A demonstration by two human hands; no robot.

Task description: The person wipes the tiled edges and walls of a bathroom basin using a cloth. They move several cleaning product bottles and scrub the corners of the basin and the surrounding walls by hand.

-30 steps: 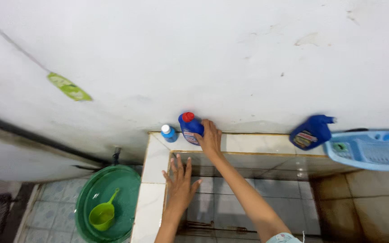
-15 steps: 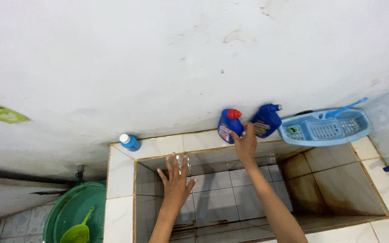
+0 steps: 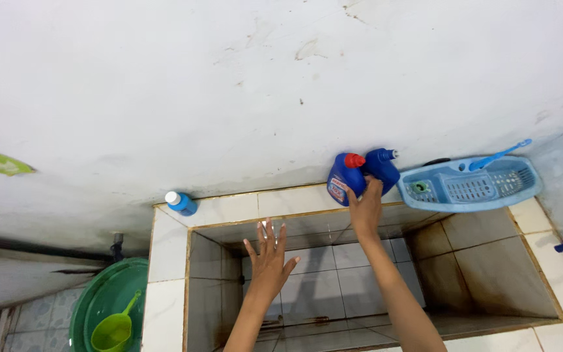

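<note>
The right hand [image 3: 365, 207] is gripping the red-capped bottle [image 3: 343, 179], fingers wrapped around its lower right side. The bottle is standing on the tiled ledge [image 3: 281, 201] against the wall [image 3: 229, 91], its long axis upright, the red cap pointing up the wall and leaning slightly right. It is touching the second blue bottle [image 3: 382, 166], which is sitting just beside the blue basket [image 3: 470, 186].

The left hand [image 3: 270, 257] is hanging open, fingers spread, holding nothing, over the tiled tank [image 3: 333, 280]. Whether it is touching the tank's wall cannot be told.

The tank is showing bare tiles with brown staining low down; whether water is lying at the bottom cannot be told. The basket is holding a blue brush handle sticking out to the upper right and a small green item at its left end. The green basin [image 3: 109, 306] on the floor is holding a light green scoop [image 3: 115, 329]. A small white-capped bottle [image 3: 180, 203] is standing at the ledge's left corner.

Against half a second ago, the red-capped bottle is sitting farther right, now pressed against the second bottle instead of apart from it, and the right hand has followed it. A second ago it was standing near the small bottle at the left end.
</note>
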